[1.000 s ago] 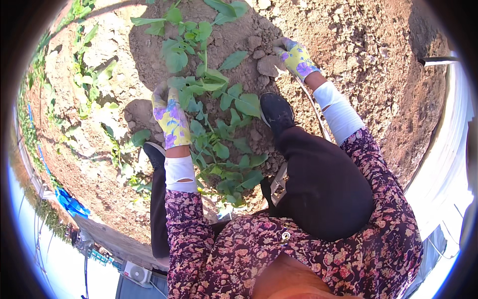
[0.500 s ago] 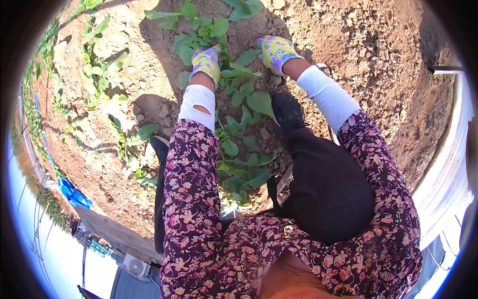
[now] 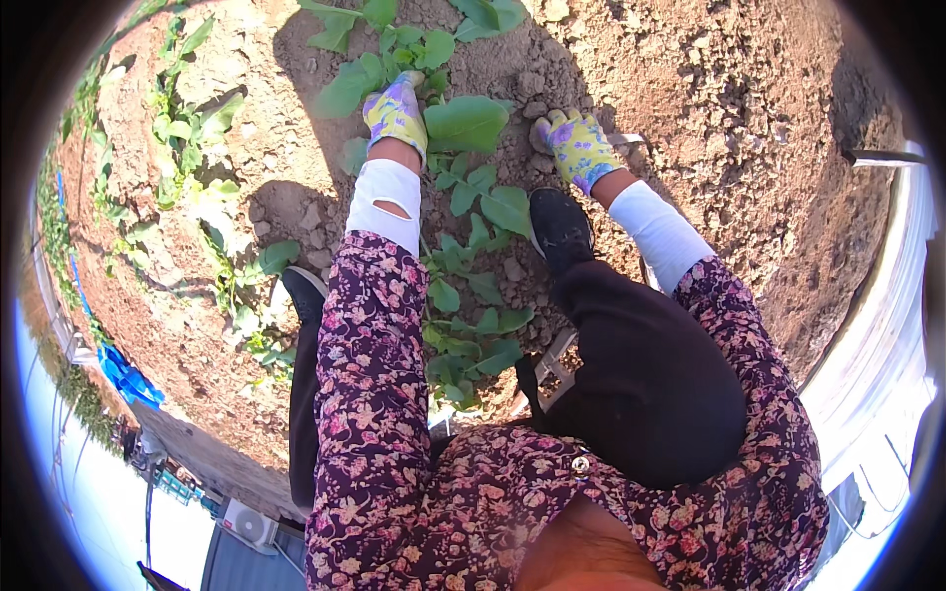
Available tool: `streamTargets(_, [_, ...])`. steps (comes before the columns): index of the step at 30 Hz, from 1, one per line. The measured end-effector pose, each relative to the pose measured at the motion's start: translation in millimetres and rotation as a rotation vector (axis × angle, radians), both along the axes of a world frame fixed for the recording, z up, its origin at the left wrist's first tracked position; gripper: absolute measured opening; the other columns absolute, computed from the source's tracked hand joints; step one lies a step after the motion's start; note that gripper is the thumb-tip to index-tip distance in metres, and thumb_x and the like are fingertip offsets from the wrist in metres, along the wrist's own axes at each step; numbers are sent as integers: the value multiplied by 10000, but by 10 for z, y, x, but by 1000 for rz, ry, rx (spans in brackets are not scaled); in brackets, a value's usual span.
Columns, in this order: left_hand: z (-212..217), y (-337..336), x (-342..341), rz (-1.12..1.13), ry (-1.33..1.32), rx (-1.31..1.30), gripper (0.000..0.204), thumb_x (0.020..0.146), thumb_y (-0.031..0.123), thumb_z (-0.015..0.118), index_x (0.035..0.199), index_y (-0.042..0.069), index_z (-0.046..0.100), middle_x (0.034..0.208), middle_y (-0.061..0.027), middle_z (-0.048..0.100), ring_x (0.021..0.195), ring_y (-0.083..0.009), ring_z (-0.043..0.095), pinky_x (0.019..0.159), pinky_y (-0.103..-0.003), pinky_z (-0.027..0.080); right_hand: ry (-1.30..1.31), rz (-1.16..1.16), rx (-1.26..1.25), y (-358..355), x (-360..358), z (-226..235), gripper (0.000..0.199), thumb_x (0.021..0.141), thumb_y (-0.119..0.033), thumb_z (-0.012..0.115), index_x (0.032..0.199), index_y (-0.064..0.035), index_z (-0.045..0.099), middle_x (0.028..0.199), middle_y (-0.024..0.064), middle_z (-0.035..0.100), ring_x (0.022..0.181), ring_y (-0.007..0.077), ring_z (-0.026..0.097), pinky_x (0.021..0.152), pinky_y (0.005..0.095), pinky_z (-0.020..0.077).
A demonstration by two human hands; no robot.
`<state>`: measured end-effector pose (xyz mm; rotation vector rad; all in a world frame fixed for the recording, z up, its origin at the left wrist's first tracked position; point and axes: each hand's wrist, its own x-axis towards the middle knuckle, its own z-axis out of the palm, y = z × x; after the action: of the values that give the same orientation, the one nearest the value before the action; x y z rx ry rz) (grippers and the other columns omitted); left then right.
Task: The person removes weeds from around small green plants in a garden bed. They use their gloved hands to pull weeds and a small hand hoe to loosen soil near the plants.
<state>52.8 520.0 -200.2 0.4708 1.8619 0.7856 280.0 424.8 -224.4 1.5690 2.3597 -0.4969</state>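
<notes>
Left hand (image 3: 395,110), yellow-purple flowered glove (image 3: 394,123): fingers partly hidden at green leafy plants (image 3: 465,124), far middle; can't tell grip | right hand (image 3: 575,148), matching glove (image 3: 585,158): fingers bent, right of plants; can't tell grip

The soil (image 3: 709,148) looks rough, the leaves (image 3: 468,124) smooth, the gloves (image 3: 581,153) and trousers (image 3: 650,394) matt cloth.

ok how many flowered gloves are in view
2: the left glove, on the left hand among green leaves; the right glove, on the right hand, just beyond the right shoe. No others show.
</notes>
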Motion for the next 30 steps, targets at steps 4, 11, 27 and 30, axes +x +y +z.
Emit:
streamTargets(4, [169, -286, -420, -27, 131, 290, 242, 749, 168, 612, 934, 11, 628, 872, -101, 630, 729, -208, 590, 639, -326, 480, 122, -160, -212, 153, 124, 87, 397, 781, -217, 596, 1143, -86, 498, 1102, 131, 564, 1056, 317, 534, 878, 415, 425])
streamTargets(11, [371, -482, -1057, -192, 666, 371, 292, 794, 149, 648, 1012, -23, 558, 902, -107, 605, 744, -164, 568, 669, -289, 473, 1274, -919, -685, 329, 245, -116, 559, 854, -205, 585, 1314, 28, 370, 1214, 124, 530, 1085, 213, 545, 945, 311, 428])
streamTargets(27, [1241, -975, -527, -173, -646, 392, 452, 828, 134, 631, 1222, -8, 461, 1173, -113, 546, 1059, -206, 549, 910, -344, 449, 1063, -164, -95, 606, -648, 1085, 324, 846, -200, 606, 1137, -60, 579, 1030, 121, 615, 922, 206, 603, 778, 309, 480])
streamTargets(30, [1042, -1037, -757, -16, -734, 357, 376, 864, 172, 584, 1183, -8, 500, 1121, -130, 585, 1036, -235, 570, 886, -371, 475, 473, 74, 25, 567, -643, 809, 522, 786, -56, 574, 1281, -172, 459, 985, 155, 616, 893, 323, 610, 739, 386, 495])
